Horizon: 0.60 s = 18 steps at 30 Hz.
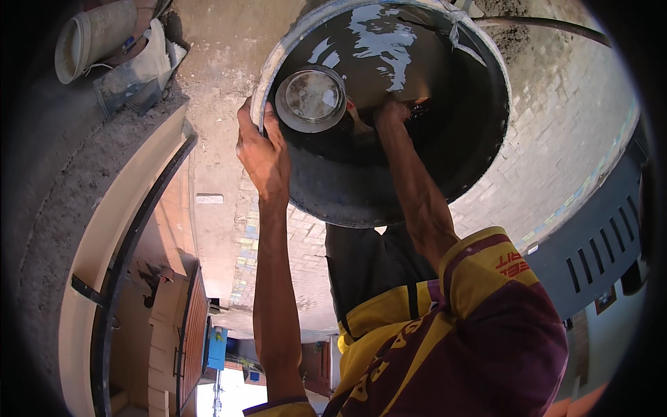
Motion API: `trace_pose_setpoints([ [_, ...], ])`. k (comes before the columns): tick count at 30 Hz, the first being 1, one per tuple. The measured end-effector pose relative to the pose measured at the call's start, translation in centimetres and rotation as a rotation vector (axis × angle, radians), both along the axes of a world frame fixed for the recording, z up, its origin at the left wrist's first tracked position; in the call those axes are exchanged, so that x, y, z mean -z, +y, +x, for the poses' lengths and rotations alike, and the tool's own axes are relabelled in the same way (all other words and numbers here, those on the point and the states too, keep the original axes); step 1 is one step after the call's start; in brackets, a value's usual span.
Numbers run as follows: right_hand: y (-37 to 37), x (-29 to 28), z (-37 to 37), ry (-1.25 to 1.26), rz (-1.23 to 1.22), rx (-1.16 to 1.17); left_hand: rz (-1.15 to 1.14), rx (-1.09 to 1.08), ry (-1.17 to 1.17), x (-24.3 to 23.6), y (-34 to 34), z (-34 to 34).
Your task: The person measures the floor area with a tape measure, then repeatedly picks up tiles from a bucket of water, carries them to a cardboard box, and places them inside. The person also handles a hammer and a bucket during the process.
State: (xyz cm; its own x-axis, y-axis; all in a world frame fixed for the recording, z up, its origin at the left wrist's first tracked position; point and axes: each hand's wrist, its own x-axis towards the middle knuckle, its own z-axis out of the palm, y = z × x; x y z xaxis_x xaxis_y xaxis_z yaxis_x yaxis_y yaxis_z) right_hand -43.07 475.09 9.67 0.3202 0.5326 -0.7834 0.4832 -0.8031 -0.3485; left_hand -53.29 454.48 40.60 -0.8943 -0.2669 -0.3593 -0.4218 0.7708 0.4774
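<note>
I judge scooping underway: my left hand (262,149) clamps the black tub (389,174) rim, right hand (391,115) grips the metal bowl (310,99), which needs a level lift next

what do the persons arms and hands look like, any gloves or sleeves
No gloves: the left hand and right hand are bare, and both forearms are uncovered. The sleeves are short. The right sleeve is yellow with a maroon band and small red print, on a maroon and yellow shirt. Only a maroon-edged yellow cuff of the left sleeve shows. No watch or rings visible.
</note>
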Motion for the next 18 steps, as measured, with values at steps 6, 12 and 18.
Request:
trace_pose_setpoints([
  [6,-1.5,3.6,1.3,0.606,-0.056,0.164,0.047,-0.019,0.021,-0.6,-0.1,-0.2],
  [12,-5.4,0.4,-2.1,0.537,-0.195,0.038,0.032,0.024,0.074,0.6,-1.2,0.6],
  [18,-3.2,0.3,-1.0,0.527,-0.332,-0.001,0.065,0.019,0.043,0.4,-1.0,0.4],
])
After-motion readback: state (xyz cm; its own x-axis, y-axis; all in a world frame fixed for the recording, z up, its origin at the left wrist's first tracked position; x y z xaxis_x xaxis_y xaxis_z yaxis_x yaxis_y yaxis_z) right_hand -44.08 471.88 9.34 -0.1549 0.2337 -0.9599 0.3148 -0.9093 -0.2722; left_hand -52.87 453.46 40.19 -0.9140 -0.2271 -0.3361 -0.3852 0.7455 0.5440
